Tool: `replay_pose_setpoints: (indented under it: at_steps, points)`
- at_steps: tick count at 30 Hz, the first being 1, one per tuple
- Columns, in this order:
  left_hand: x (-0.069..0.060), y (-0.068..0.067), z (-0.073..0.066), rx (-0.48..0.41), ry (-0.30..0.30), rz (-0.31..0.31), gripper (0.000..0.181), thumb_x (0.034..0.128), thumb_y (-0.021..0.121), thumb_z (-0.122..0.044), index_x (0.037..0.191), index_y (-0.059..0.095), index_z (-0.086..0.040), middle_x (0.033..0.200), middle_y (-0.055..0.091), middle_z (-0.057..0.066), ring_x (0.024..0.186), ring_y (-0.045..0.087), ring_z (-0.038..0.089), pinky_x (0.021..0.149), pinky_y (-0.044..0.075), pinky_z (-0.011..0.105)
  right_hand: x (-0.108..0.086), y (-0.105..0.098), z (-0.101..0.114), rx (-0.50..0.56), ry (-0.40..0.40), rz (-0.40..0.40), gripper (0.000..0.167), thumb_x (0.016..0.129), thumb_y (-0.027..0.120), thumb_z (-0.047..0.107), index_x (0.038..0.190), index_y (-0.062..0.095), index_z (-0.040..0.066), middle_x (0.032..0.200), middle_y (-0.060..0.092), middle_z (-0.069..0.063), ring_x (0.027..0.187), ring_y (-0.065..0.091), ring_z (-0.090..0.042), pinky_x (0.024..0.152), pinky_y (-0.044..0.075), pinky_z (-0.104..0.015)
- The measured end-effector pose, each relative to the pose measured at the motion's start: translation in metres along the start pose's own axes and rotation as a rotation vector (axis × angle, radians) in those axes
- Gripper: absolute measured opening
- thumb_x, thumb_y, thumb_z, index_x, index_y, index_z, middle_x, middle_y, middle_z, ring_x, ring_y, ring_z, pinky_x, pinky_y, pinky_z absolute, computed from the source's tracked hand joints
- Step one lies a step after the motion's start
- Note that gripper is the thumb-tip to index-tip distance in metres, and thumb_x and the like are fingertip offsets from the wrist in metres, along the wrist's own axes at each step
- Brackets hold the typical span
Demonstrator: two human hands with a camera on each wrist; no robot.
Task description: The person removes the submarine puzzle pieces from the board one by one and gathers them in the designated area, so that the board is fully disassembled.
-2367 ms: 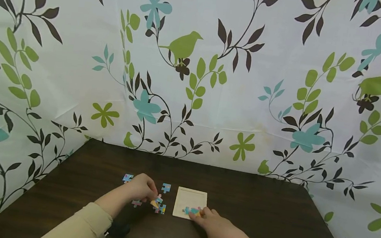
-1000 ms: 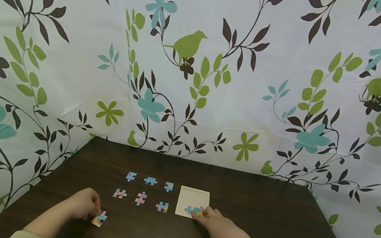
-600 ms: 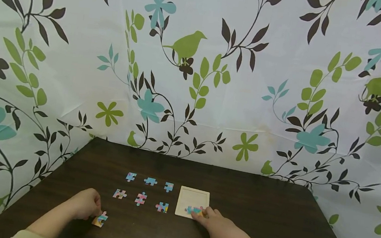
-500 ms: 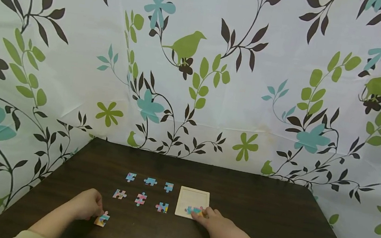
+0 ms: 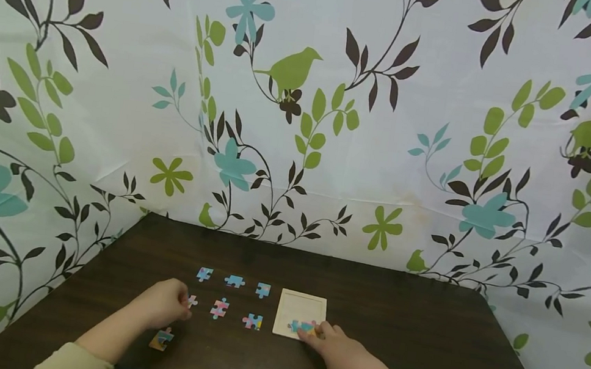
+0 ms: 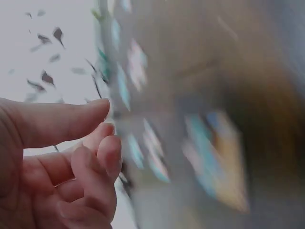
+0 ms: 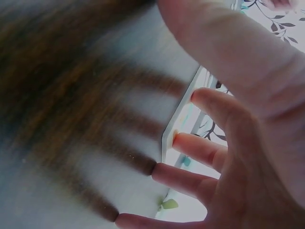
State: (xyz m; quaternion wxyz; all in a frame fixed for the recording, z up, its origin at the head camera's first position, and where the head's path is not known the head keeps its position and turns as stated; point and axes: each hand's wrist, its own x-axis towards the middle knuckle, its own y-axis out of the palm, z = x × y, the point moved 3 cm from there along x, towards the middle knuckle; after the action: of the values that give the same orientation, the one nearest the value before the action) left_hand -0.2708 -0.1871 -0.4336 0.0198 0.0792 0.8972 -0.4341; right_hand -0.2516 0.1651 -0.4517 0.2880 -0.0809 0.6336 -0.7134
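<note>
My left hand (image 5: 167, 304) hovers at the left group of jigsaw pieces, partly covering a pink one (image 5: 193, 301). In the left wrist view its fingers are loosely bent with nothing between them. Just below it lies a jigsaw piece in orange and blue (image 5: 162, 339), blurred in the left wrist view. My right hand (image 5: 338, 356) rests its fingertips at the lower right corner of a pale wooden puzzle tray (image 5: 299, 308). Joined pieces (image 5: 301, 327) lie along the tray's lower edge, partly under those fingers. In the right wrist view, some fingertips touch the tray's edge and others the table.
Between left hand and tray, blue pieces (image 5: 234, 281) form a back row, with a pink piece (image 5: 219, 308) and a mixed-colour piece (image 5: 253, 321) in front. The dark wooden table (image 5: 395, 320) meets a patterned cloth (image 5: 300, 148) behind.
My left hand carried the orange and blue piece to the table's near left, let go of it, then moved up and right to the pink piece. My right hand has stayed on the tray.
</note>
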Motion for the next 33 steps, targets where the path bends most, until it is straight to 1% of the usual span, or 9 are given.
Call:
replay_pose_setpoints:
  at_steps: [3,7,10,13,18,23,26,29,33]
  points:
    - [0.006,0.010,-0.038,0.027,0.082,-0.015,0.023,0.0813,0.077,-0.007,0.074,0.055,-0.009,0.068,0.053,0.002,0.058,0.049,0.017,0.053,0.039,0.034,-0.001,0.000,0.002,0.007,-0.009,-0.009,0.123,0.044,0.091,0.055,0.152,0.037,0.033,0.134,0.045,-0.005,0.119,0.045,-0.030,0.073,0.052,-0.048]
    - [0.021,0.040,-0.084,0.053,0.217,0.013,0.022,0.0796,0.079,-0.010,0.074,0.058,-0.012,0.069,0.055,-0.002,0.061,0.051,0.016,0.055,0.042,0.035,-0.003,0.001,0.000,0.024,0.001,-0.005,0.132,0.045,0.091,0.054,0.156,0.026,0.025,0.137,0.044,-0.005,0.124,0.045,-0.033,0.078,0.052,-0.051]
    - [0.035,0.066,-0.106,0.030,0.282,0.075,0.020,0.0784,0.079,-0.009,0.075,0.060,-0.011,0.070,0.055,-0.002,0.058,0.051,0.014,0.053,0.042,0.033,-0.006,0.002,-0.001,0.030,0.008,-0.009,0.134,0.047,0.090,0.054,0.157,0.023,0.016,0.142,0.042,-0.007,0.129,0.044,-0.034,0.082,0.051,-0.052]
    - [0.046,0.087,-0.120,0.000,0.294,0.123,0.018,0.0765,0.079,-0.007,0.078,0.062,-0.010,0.073,0.056,0.000,0.057,0.051,0.015,0.051,0.042,0.033,-0.010,0.003,-0.001,0.029,0.000,-0.014,0.128,0.050,0.088,0.056,0.154,0.029,0.010,0.149,0.038,-0.011,0.132,0.041,-0.036,0.084,0.051,-0.053]
    - [0.059,0.115,-0.133,0.040,0.252,0.122,0.020,0.0717,0.079,-0.009,0.084,0.064,-0.010,0.078,0.058,0.000,0.062,0.050,0.018,0.056,0.043,0.036,-0.015,0.006,-0.001,0.057,-0.018,0.001,0.119,0.056,0.085,0.056,0.152,0.034,0.006,0.158,0.029,-0.013,0.138,0.034,-0.040,0.092,0.046,-0.057]
    - [0.064,0.133,-0.133,0.141,0.221,0.057,0.025,0.0672,0.082,-0.010,0.076,0.058,-0.013,0.070,0.054,-0.002,0.060,0.049,0.017,0.055,0.043,0.036,-0.019,0.007,-0.002,0.098,-0.036,0.010,0.115,0.061,0.086,0.053,0.153,0.033,0.007,0.159,0.028,-0.010,0.139,0.033,-0.039,0.098,0.041,-0.058]
    - [0.065,0.138,-0.133,0.171,0.224,0.018,0.026,0.0631,0.079,-0.007,0.071,0.055,-0.014,0.067,0.052,-0.002,0.057,0.047,0.017,0.051,0.041,0.035,-0.019,0.008,-0.003,0.107,-0.045,0.014,0.115,0.062,0.085,0.053,0.153,0.032,0.007,0.159,0.027,-0.010,0.140,0.031,-0.037,0.101,0.035,-0.062]
    - [0.065,0.139,-0.133,0.166,0.233,0.007,0.026,0.0621,0.078,-0.007,0.070,0.054,-0.014,0.068,0.050,-0.002,0.058,0.046,0.017,0.050,0.039,0.035,-0.020,0.008,-0.005,0.105,-0.045,0.015,0.115,0.063,0.084,0.055,0.154,0.032,0.008,0.160,0.026,-0.009,0.141,0.030,-0.036,0.103,0.029,-0.066]
    - [0.063,0.138,-0.135,0.135,0.230,0.014,0.028,0.0633,0.080,-0.007,0.072,0.054,-0.014,0.071,0.050,-0.001,0.060,0.046,0.018,0.051,0.039,0.035,-0.020,0.009,-0.007,0.119,-0.048,0.016,0.114,0.064,0.084,0.055,0.154,0.032,0.009,0.160,0.026,-0.008,0.141,0.030,-0.037,0.101,0.033,-0.065]
